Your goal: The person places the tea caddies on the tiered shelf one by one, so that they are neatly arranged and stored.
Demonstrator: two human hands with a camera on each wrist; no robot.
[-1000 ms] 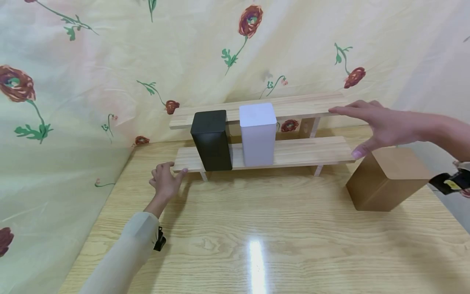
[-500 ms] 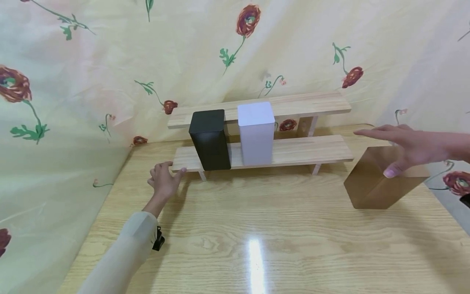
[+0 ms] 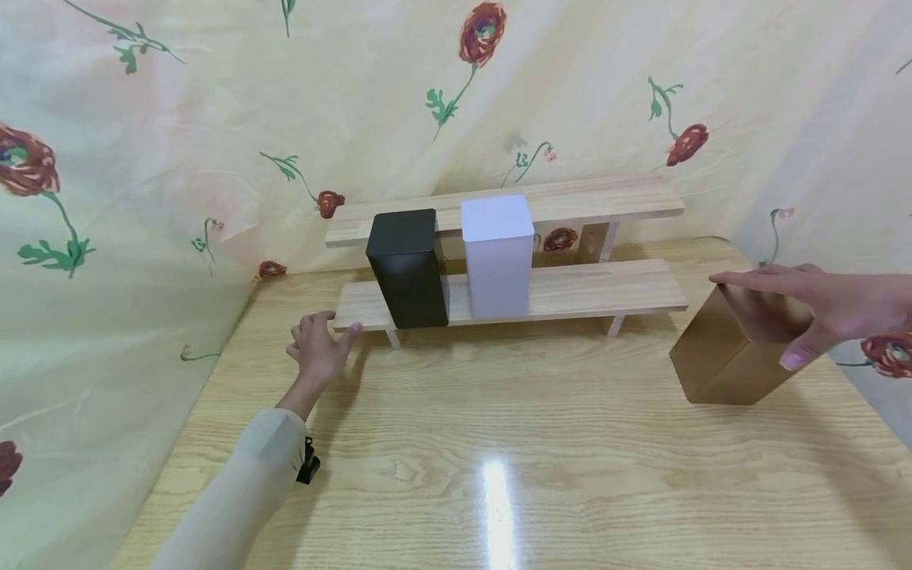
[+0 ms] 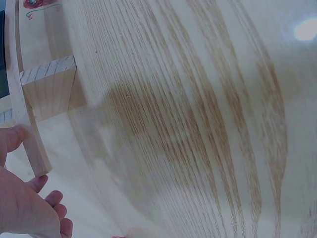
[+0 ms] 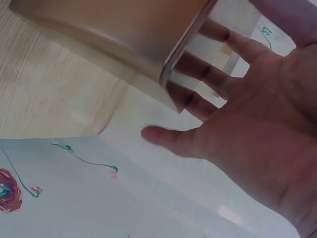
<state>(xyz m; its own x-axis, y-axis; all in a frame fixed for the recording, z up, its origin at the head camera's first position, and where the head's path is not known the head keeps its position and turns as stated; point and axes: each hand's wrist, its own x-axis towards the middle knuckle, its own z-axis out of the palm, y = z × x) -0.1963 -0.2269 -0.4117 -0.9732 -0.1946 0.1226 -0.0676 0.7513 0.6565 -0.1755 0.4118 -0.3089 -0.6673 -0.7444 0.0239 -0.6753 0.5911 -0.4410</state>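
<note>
My left hand [image 3: 318, 348] holds the left end of the lower board of a pale wooden two-tier shelf [image 3: 606, 286]. In the left wrist view, the thumb lies against the board [image 4: 35, 144] and fingertips show at its end. My right hand [image 3: 822, 305] is over the top of a tall brown box [image 3: 723, 356], fingers extended and thumb apart. The right wrist view has the fingers partly behind the brown box's edge; whether they touch it I cannot tell. On the lower board stand a black box [image 3: 408, 285] and a white box [image 3: 499, 273], side by side and upright.
The shelf's upper board [image 3: 591, 202] runs behind the boxes, close to the flower-patterned wall covering [image 3: 399, 95]. All of this stands on a light wood-grain table [image 3: 442, 412], with bright light reflected at its front. The brown box is right of the shelf.
My right hand has moved right and down, from the shelf's right end to over the brown box. The left hand stays on the board, and the boxes have not moved.
</note>
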